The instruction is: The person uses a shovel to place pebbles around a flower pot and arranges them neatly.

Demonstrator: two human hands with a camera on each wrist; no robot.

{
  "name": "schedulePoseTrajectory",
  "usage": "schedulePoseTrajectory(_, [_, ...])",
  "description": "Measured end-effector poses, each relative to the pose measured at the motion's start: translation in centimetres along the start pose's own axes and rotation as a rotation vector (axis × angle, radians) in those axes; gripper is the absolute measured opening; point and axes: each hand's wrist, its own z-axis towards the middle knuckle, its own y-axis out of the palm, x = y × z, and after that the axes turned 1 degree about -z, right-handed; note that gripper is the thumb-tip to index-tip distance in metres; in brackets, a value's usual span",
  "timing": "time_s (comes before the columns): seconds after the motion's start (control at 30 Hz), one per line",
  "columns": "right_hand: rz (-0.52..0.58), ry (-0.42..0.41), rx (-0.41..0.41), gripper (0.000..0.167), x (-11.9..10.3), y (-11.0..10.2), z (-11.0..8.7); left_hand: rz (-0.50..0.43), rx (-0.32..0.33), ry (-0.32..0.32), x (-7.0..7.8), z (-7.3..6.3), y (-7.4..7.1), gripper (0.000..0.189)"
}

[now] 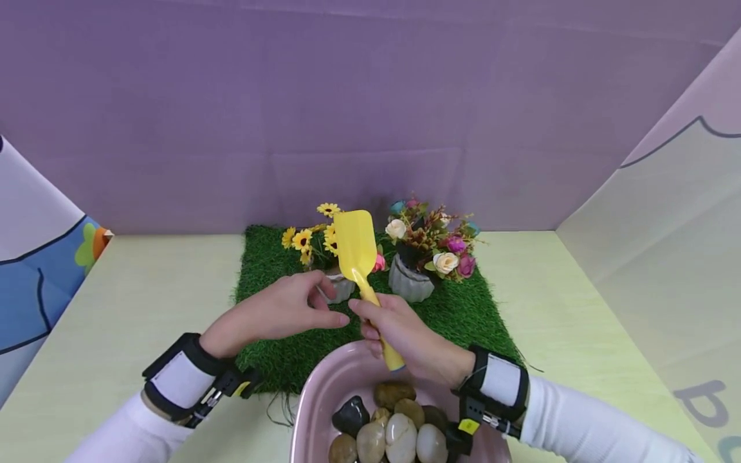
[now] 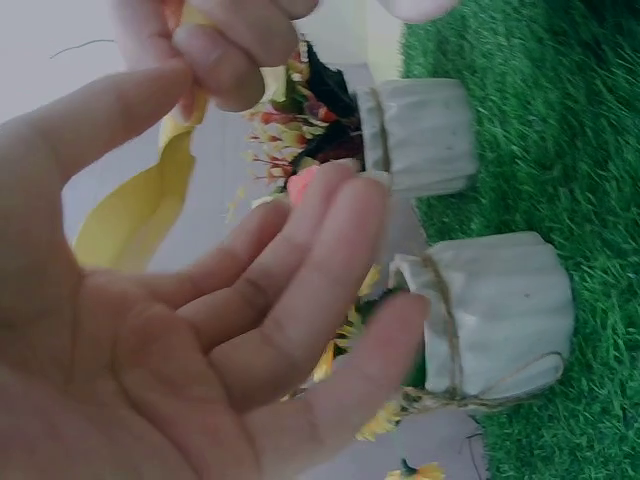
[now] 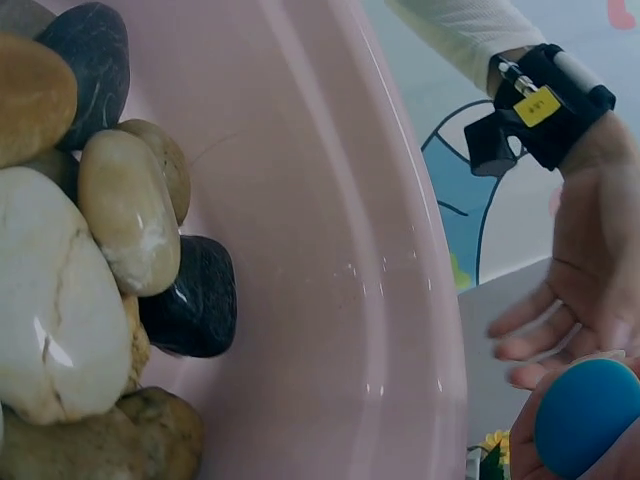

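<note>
My right hand (image 1: pixel 399 325) grips the yellow handle of a toy shovel (image 1: pixel 356 241), its blade pointing up and away. The handle's blue end cap (image 3: pixel 588 418) shows large in the right wrist view. Beside it on the left is my left hand (image 1: pixel 289 305), fingers loosely bent and holding nothing; its thumb tip lies close to the right hand's fingers. In the left wrist view the palm of the left hand (image 2: pixel 200 340) shows, fingers spread in front of a pot of yellow flowers (image 2: pixel 500 310). Below the right hand, a pink basin (image 1: pixel 312 386) holds several smooth stones (image 1: pixel 401 437).
Behind the hands, a grey pot with mixed roses (image 1: pixel 411 280) stands on a green turf mat (image 1: pixel 463 315), right of the yellow-flower pot (image 1: pixel 341 289). A pale tabletop (image 1: pixel 173 276) lies under the mat. A purple backdrop (image 1: pixel 370 116) rises at the back, printed cloths at both sides.
</note>
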Motion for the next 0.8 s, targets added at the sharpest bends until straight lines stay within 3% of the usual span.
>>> schedulePoseTrajectory(0.27, [-0.003, -0.017, 0.006, 0.022, -0.1, -0.6, 0.0, 0.034, -0.090, -0.023, -0.6, -0.4, 0.6, 0.043])
schedulePoseTrajectory(0.63, [-0.011, -0.047, 0.015, 0.022, -0.3, -1.0, -0.1, 0.110, -0.211, -0.057, -1.1, -1.5, 2.8, 0.041])
schedulePoseTrajectory(0.8, [-0.013, -0.054, 0.025, 0.022, -0.3, -1.1, 0.0, 0.117, -0.199, -0.027, -1.1, -1.7, 3.8, 0.034])
